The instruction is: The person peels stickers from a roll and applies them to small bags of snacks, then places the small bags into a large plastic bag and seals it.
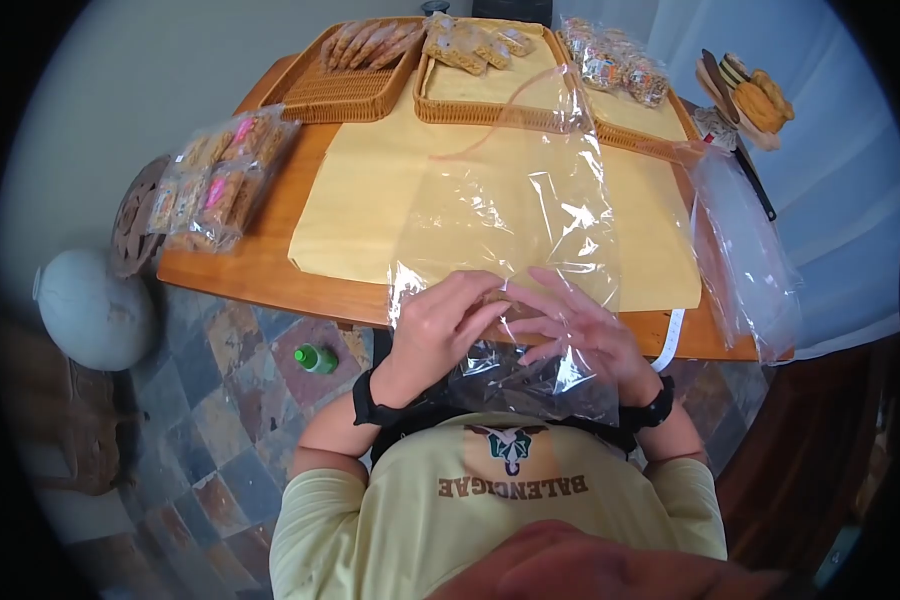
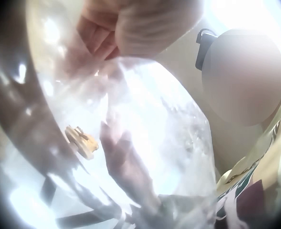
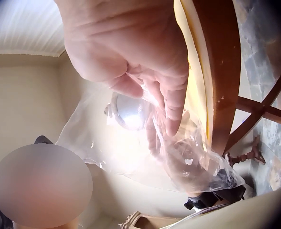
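Observation:
A large clear plastic bag (image 1: 505, 215) stretches from the table's middle down over its near edge to my chest. At the bag's near part, my left hand (image 1: 440, 325) pinches the film between thumb and curled fingers. My right hand (image 1: 595, 335) lies against the same film just right of it, fingers spread and mostly straight. In the left wrist view, the right hand (image 2: 126, 162) shows blurred through the bag. In the right wrist view, my right hand (image 3: 135, 52) has its fingers reaching down along the crumpled bag (image 3: 107, 143).
Wicker trays (image 1: 345, 105) holding packaged snacks line the table's back. Packs of wrapped snacks (image 1: 220, 180) lie at the left edge. A stack of clear bags (image 1: 745, 245) hangs over the right edge, beside a white measuring tape (image 1: 672, 338). Yellow paper (image 1: 355, 215) covers the tabletop's middle.

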A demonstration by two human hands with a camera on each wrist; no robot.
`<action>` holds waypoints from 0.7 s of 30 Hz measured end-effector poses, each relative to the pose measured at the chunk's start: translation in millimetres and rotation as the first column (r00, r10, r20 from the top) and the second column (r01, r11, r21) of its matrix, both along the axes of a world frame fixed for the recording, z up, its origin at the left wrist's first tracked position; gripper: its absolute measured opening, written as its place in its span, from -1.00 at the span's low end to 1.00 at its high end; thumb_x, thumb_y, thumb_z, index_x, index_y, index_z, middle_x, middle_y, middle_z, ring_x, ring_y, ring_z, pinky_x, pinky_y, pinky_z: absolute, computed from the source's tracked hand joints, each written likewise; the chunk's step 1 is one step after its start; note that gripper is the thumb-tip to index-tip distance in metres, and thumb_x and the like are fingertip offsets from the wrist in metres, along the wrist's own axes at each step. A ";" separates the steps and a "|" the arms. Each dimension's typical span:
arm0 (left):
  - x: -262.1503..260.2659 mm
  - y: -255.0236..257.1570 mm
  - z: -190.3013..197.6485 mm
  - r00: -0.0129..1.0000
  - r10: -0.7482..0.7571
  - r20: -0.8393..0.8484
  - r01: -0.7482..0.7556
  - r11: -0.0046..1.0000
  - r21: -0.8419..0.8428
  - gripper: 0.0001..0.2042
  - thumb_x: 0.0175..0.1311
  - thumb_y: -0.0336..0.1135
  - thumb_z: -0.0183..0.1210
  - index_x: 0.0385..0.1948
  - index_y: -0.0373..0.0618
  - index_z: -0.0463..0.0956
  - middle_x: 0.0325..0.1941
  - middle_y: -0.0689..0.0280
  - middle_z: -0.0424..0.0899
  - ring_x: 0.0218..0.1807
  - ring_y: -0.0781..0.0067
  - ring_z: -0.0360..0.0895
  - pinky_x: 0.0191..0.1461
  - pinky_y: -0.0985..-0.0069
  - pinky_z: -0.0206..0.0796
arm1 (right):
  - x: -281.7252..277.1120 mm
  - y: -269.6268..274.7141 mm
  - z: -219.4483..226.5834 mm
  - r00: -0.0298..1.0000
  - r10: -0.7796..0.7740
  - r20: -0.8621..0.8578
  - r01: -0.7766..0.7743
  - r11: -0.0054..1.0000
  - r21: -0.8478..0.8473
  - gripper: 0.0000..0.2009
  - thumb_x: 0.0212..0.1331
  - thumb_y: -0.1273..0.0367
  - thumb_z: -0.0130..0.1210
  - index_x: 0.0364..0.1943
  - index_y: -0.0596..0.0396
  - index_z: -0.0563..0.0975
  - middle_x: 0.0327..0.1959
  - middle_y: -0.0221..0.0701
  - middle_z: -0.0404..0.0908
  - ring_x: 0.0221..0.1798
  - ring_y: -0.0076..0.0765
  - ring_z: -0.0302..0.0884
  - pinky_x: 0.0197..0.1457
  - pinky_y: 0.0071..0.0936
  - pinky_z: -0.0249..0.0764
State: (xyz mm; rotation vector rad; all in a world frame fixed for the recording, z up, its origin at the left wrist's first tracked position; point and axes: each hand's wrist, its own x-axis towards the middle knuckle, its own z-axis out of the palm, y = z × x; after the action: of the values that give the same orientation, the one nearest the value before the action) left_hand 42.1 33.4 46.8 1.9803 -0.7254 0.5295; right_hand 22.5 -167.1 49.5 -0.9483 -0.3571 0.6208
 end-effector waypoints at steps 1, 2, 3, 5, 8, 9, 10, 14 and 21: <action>0.1 0.6 1.1 1.000 0.002 0.000 -0.002 1.000 -0.002 -0.80 -0.10 -0.49 0.22 -0.38 -0.24 0.46 -0.46 0.19 0.53 -0.49 0.28 0.51 -0.47 0.52 0.34 | -0.4 0.6 0.4 1.000 -0.010 0.007 0.010 1.000 -0.017 -0.28 0.02 0.30 -0.09 0.29 0.07 -0.15 0.29 -0.06 -0.03 0.22 -0.03 0.17 0.07 -0.28 0.30; 0.1 0.9 1.6 1.000 0.003 0.000 -0.003 1.000 -0.005 -0.81 -0.10 -0.50 0.22 -0.39 -0.24 0.47 -0.47 0.19 0.53 -0.50 0.29 0.52 -0.47 0.52 0.34 | -0.4 0.7 -0.6 1.000 -0.009 0.005 0.009 1.000 -0.015 -0.28 0.02 0.30 -0.09 0.29 0.07 -0.15 0.29 -0.06 -0.03 0.22 -0.03 0.17 0.07 -0.28 0.30; 0.1 1.1 1.6 1.000 0.004 -0.002 -0.004 1.000 -0.004 -0.81 -0.10 -0.50 0.22 -0.39 -0.24 0.47 -0.47 0.19 0.53 -0.50 0.29 0.52 -0.47 0.52 0.34 | -0.3 0.8 -2.0 1.000 0.002 0.010 -0.002 1.000 0.013 -0.27 0.02 0.30 -0.10 0.29 0.05 -0.17 0.29 -0.05 -0.04 0.22 0.01 0.16 0.05 -0.29 0.32; -0.1 1.0 1.0 1.000 0.011 -0.001 -0.011 1.000 0.010 -0.82 -0.09 -0.51 0.21 -0.40 -0.24 0.48 -0.46 0.19 0.54 -0.48 0.29 0.52 -0.46 0.52 0.35 | 0.0 0.9 -5.1 1.000 0.014 0.013 -0.014 0.999 0.039 -0.26 0.02 0.30 -0.10 0.29 0.02 -0.19 0.29 -0.05 -0.05 0.22 0.05 0.15 0.04 -0.30 0.33; -0.6 -1.9 -2.2 0.993 0.059 0.105 -0.066 0.996 0.066 -0.83 -0.08 -0.53 0.19 -0.39 -0.27 0.48 -0.46 0.19 0.54 -0.47 0.29 0.53 -0.45 0.52 0.37 | -0.3 1.0 -8.3 1.000 0.011 0.019 -0.012 0.998 0.060 -0.26 0.03 0.31 -0.11 0.30 -0.01 -0.22 0.30 -0.05 -0.06 0.23 0.12 0.13 0.04 -0.30 0.33; -0.7 -2.6 -3.8 0.993 0.060 0.103 -0.067 0.996 0.065 -0.83 -0.08 -0.53 0.19 -0.39 -0.27 0.48 -0.46 0.19 0.54 -0.47 0.29 0.53 -0.45 0.52 0.37 | -0.6 0.9 -8.5 1.000 -0.003 0.018 0.003 0.999 0.040 -0.25 0.03 0.31 -0.12 0.30 -0.01 -0.24 0.30 -0.04 -0.07 0.23 0.12 0.12 0.04 -0.28 0.33; -0.6 -3.3 -5.7 0.988 0.070 0.139 -0.081 0.994 0.073 -0.83 -0.08 -0.54 0.19 -0.38 -0.24 0.49 -0.45 0.20 0.56 -0.47 0.31 0.53 -0.45 0.53 0.36 | -0.8 0.8 -8.8 1.000 -0.018 0.017 0.017 1.000 0.020 -0.25 0.03 0.31 -0.12 0.30 -0.02 -0.25 0.30 -0.03 -0.08 0.24 0.13 0.11 0.04 -0.27 0.33; -1.9 -5.9 -12.0 0.974 0.103 0.203 -0.130 0.984 0.122 -0.82 -0.09 -0.57 0.17 -0.38 -0.23 0.50 -0.44 0.21 0.57 -0.47 0.30 0.53 -0.44 0.53 0.36 | -2.3 -0.3 -15.8 0.999 -0.032 0.021 0.031 0.999 0.034 -0.23 0.02 0.31 -0.10 0.29 -0.03 -0.28 0.29 0.00 -0.09 0.25 0.13 0.09 0.06 -0.24 0.30; -2.3 -6.2 -13.9 0.974 0.117 0.192 -0.144 0.981 0.132 -0.81 -0.11 -0.58 0.17 -0.38 -0.23 0.50 -0.48 0.22 0.56 -0.50 0.29 0.52 -0.45 0.53 0.35 | -3.2 1.3 -26.4 0.997 -0.056 -0.057 0.061 0.995 0.081 -0.19 -0.07 0.42 -0.16 0.30 -0.16 -0.33 0.28 0.07 -0.10 0.24 0.18 0.09 0.09 -0.16 0.28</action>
State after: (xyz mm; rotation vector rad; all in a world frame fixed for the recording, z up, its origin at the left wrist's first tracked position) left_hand 39.8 27.2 32.9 2.1454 -0.7683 0.7651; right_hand 19.3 -165.8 23.1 -0.8583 -0.3027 0.5730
